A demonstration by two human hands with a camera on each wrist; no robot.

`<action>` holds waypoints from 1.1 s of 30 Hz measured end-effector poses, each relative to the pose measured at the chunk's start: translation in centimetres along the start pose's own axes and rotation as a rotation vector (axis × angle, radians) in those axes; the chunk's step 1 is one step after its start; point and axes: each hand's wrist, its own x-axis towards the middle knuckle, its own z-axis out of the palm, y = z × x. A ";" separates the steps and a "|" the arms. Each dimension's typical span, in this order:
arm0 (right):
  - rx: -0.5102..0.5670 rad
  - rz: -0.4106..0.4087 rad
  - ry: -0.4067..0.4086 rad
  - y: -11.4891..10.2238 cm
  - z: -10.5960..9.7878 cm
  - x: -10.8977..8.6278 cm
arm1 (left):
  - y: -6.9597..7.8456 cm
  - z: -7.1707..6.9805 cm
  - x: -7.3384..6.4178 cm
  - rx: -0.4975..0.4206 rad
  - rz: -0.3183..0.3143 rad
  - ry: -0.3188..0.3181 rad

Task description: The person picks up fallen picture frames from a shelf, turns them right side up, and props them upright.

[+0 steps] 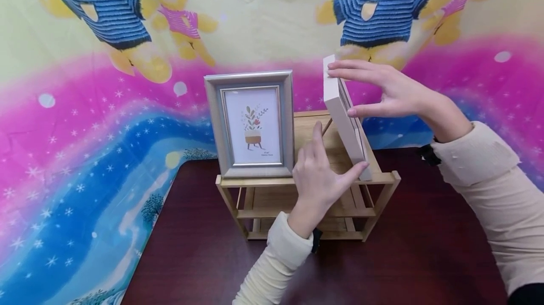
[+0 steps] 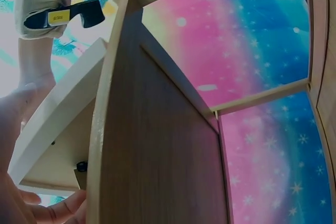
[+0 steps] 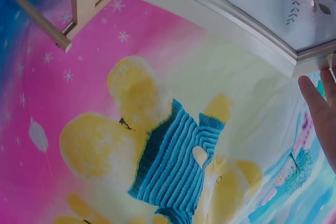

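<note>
On the wooden rack's top [image 1: 312, 128], a white photo frame [image 1: 340, 106] stands tilted at the right, its side edge towards me. My right hand [image 1: 393, 90] touches it near the top with extended fingertips, the thumb lower on its front edge. Beside its lower part is my left hand [image 1: 316, 170], thumb reaching the bottom front edge and index finger pointing up. In the left wrist view, left fingers lie by the frame's back [image 2: 68, 156]; a dark knob shows there. The right wrist view catches right fingers [image 3: 317, 103] at a frame corner.
A grey-silver photo frame [image 1: 214, 125] with a potted-plant print stands upright at the rack's left. Lower shelves [image 1: 272, 201] lie beneath. The rack stands on a dark red table [image 1: 191, 248]. A bear-printed cloth [image 1: 263, 21] hangs behind.
</note>
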 end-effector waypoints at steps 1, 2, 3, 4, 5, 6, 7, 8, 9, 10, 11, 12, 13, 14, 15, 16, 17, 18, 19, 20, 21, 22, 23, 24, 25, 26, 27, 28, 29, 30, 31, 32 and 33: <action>-0.008 0.004 0.007 0.0 0.1 0.1 | 0.1 0.1 0.0 0.008 -0.006 0.000; -0.013 0.011 0.015 0.0 0.2 0.1 | 0.1 0.2 0.0 0.022 -0.011 -0.001; -0.016 0.018 0.023 0.0 0.2 0.2 | 0.1 0.3 0.0 0.036 -0.013 -0.004; -0.018 0.025 0.030 0.0 0.3 0.3 | 0.2 0.3 0.0 0.050 -0.014 -0.007; -0.020 0.033 0.036 0.0 0.4 0.3 | 0.2 0.3 0.1 0.061 -0.013 -0.011; -0.020 0.041 0.041 -0.1 0.5 0.4 | 0.2 0.3 0.1 0.069 -0.015 -0.014; -0.019 0.043 0.047 -0.1 0.5 0.5 | 0.2 0.3 0.1 0.069 -0.017 -0.017; -0.017 0.045 0.053 -0.1 0.5 0.5 | 0.1 0.3 0.1 0.067 -0.019 -0.021; -0.016 0.046 0.058 -0.1 0.5 0.6 | 0.1 0.3 0.1 0.065 -0.018 -0.023; -0.014 0.047 0.064 -0.1 0.5 0.7 | 0.1 0.3 0.2 0.058 -0.018 -0.024; -0.007 0.047 0.070 -0.1 0.5 0.8 | 0.1 0.3 0.2 0.050 -0.019 -0.025; 0.000 0.041 0.079 0.0 0.5 0.9 | 0.0 0.3 0.2 0.042 -0.019 -0.026; 0.008 0.034 0.084 0.0 0.4 1.0 | 0.0 0.4 0.2 0.034 -0.017 -0.025; 0.019 0.030 0.092 0.0 0.4 1.1 | 0.0 0.4 0.3 0.030 -0.015 -0.024; 0.032 0.027 0.102 0.1 0.4 1.2 | -0.1 0.4 0.3 0.027 -0.012 -0.021; 0.045 0.016 0.112 0.2 0.3 1.4 | -0.1 0.4 0.3 0.023 -0.011 -0.022; 0.060 0.013 0.122 0.3 0.3 1.5 | -0.1 0.4 0.3 0.021 -0.009 -0.022; 0.076 0.022 0.130 0.4 0.3 1.6 | -0.1 0.4 0.3 0.021 -0.008 -0.022; 0.101 0.040 0.132 0.5 0.3 1.7 | -0.1 0.5 0.4 0.020 -0.007 -0.022; 0.139 0.070 0.136 0.6 0.3 1.8 | -0.1 0.5 0.4 0.020 -0.007 -0.023; 0.182 0.111 0.132 0.7 0.3 1.9 | -0.1 0.4 0.4 0.020 -0.009 -0.024; 0.240 0.160 0.125 0.8 0.3 2.0 | -0.1 0.4 0.4 0.020 -0.011 -0.027; 0.302 0.218 0.118 0.9 0.3 2.0 | -0.1 0.4 0.3 0.019 -0.012 -0.027; 0.368 0.266 0.109 1.0 0.3 2.1 | 0.0 0.4 0.3 0.018 -0.014 -0.029; 0.429 0.301 0.100 1.2 0.3 2.2 | 0.0 0.4 0.3 0.019 -0.013 -0.029; 0.482 0.331 0.095 1.3 0.3 2.3 | 0.0 0.4 0.3 0.018 -0.015 -0.031; 0.524 0.346 0.091 1.5 0.3 2.4 | 0.0 0.4 0.3 0.017 -0.015 -0.030; 0.556 0.349 0.092 1.6 0.3 2.5 | 0.0 0.4 0.3 0.016 -0.014 -0.029; 0.567 0.345 0.091 1.8 0.4 2.5 | 0.0 0.5 0.2 0.013 -0.013 -0.026; 0.576 0.336 0.092 2.0 0.5 2.5 | 0.0 0.5 0.2 0.012 -0.011 -0.022; 0.576 0.329 0.096 2.1 0.5 2.4 | 0.0 0.5 0.2 0.011 -0.009 -0.017; 0.574 0.322 0.101 2.2 0.6 2.4 | 0.0 0.5 0.1 0.010 -0.008 -0.012; 0.572 0.318 0.106 2.3 0.7 2.4 | 0.0 0.6 0.1 0.010 -0.005 -0.006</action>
